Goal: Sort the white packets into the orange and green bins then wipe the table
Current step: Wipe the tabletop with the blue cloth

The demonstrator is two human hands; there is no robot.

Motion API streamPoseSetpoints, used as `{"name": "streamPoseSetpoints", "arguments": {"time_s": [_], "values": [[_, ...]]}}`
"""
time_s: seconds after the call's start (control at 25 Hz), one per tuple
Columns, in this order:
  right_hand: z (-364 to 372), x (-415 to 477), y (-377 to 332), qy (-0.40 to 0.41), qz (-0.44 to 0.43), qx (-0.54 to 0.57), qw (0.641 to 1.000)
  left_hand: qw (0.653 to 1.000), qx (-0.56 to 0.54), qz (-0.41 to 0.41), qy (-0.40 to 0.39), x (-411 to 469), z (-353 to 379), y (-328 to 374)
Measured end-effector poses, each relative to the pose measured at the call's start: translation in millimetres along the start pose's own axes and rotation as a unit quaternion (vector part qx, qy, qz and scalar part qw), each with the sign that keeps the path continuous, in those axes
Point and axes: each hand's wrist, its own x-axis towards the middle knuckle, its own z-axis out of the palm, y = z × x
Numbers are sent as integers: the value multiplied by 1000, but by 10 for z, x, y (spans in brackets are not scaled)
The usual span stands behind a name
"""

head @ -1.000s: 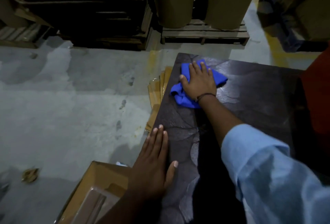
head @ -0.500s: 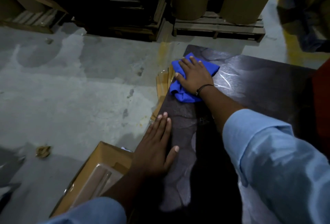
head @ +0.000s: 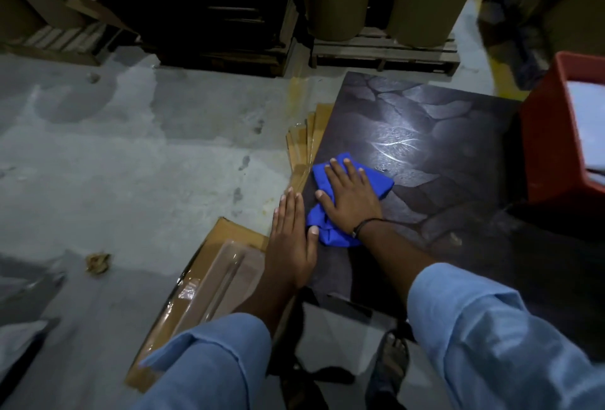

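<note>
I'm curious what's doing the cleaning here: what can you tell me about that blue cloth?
The blue cloth is plain soft-looking fabric, crumpled, bunched at its near end. It lies on the dark table near the left edge. The right hand presses flat on its middle, fingers spread; the left hand rests beside it, thumb at the bunch.

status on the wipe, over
Right hand flat on cloth at table left edge. Left hand flat beside it. Bin at right, apart from cloth.
</note>
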Motion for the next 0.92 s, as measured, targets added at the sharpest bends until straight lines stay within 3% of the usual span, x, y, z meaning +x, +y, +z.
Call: {"name": "streamPoseSetpoints", "arguments": {"time_s": [0.2,0.32,0.4,0.48,0.52,0.64,0.92], "values": [[19,-647,-666,-59,68,50,995,1000,12,-2,1,-513,-350,-37],[-209,-767,-824,-88,126,239,959,999,51,3,-9,-731,-474,21],[-367,-828,-713,-39,145,314,937,996,82,5,-29,-830,-490,81],[-448,-944,-565,4,74,162,984,992,108,-3,-65,-891,-458,141],[-477,-992,-519,-17,16,75,997,990,117,-15,-84,-899,-423,170],[-540,-976,-492,-155,-127,-86,976,982,129,-66,-121,-829,-324,231],[-593,-788,-600,-240,-165,-129,948,980,136,-71,-129,-705,-366,108]]}}
